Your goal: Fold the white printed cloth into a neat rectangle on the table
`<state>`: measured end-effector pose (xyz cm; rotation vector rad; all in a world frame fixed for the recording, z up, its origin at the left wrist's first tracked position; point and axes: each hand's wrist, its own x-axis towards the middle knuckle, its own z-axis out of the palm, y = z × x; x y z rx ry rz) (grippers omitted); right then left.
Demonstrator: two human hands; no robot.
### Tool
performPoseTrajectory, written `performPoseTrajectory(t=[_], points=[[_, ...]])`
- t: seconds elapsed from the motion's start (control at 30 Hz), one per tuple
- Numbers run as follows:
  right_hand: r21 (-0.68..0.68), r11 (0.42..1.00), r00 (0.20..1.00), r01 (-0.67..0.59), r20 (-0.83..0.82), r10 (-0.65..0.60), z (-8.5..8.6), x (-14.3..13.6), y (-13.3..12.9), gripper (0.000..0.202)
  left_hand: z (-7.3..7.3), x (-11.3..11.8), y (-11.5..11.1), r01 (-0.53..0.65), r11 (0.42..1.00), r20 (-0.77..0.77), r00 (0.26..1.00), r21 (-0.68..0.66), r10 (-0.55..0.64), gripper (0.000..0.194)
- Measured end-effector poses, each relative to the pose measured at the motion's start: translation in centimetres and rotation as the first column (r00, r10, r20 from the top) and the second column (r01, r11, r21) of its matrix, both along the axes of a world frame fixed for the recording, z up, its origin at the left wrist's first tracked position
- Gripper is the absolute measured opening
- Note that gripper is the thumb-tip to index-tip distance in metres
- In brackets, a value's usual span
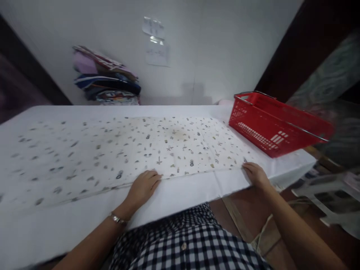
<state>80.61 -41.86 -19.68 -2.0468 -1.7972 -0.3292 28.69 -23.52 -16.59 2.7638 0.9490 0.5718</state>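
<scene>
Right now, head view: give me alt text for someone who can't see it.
A person's left hand and right hand touch the near edge of a small-print pale cloth spread on a white table. A red basket stands at the table's right end; stacked fabrics sit at the far left, before a pale wall.

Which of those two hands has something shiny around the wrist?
The left hand, at the near edge of the patterned cloth: a metallic band circles its wrist. The right hand, closer to the red basket, has a bare wrist.
</scene>
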Motion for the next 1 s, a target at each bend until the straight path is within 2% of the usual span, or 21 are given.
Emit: performPoseTrajectory(t=[0.1,0.2,0.3,0.37,0.5,0.6,0.73,0.83,1.0], points=[[0.016,0.999,0.998,-0.047,0.040,0.046,-0.1,0.7,0.2,0.037,0.1,0.1,-0.7,-0.031,0.999,-0.005,0.999,-0.009,0.031,0.025],[0.026,0.995,0.994,-0.094,0.062,0.092,0.8,-1.4,1.8,0.036,0.4,0.5,-1.3,-0.061,0.998,-0.018,0.998,-0.016,0.061,0.022],[0.013,0.967,0.967,-0.254,0.012,0.254,1.8,-6.9,4.3,0.033,0.7,0.4,-1.8,-0.064,0.998,-0.017,0.998,-0.020,0.064,0.021],[0.000,0.923,0.923,-0.385,-0.019,0.385,2.0,-11.6,6.1,0.030,0.8,0.1,-1.9,-0.063,0.998,-0.022,0.998,-0.030,0.062,0.019],[0.050,0.789,0.788,-0.612,-0.034,0.614,1.7,-20.3,9.5,0.028,1.0,-1.4,-1.9,-0.108,0.993,-0.016,0.994,-0.045,0.107,0.018],[0.061,0.703,0.701,-0.708,-0.054,0.711,1.8,-25.1,11.7,0.029,1.1,-3.6,-1.7,-0.170,0.985,-0.013,0.985,-0.041,0.169,0.020],[0.006,0.641,0.636,-0.767,-0.120,0.762,2.7,-30.1,13.9,0.029,1.0,-7.8,-1.3,-0.299,0.954,-0.015,0.954,-0.026,0.298,0.020],[-0.080,0.618,0.622,-0.782,-0.154,0.768,3.4,-33.2,15.1,0.028,0.7,-10.3,-1.1,-0.356,0.934,-0.005,0.935,-0.018,0.356,0.020],[-0.226,0.632,0.667,-0.741,-0.145,0.731,4.4,-36.9,16.5,0.027,0.4,-11.2,-0.7,-0.365,0.931,-0.008,0.931,-0.013,0.365,0.020]])
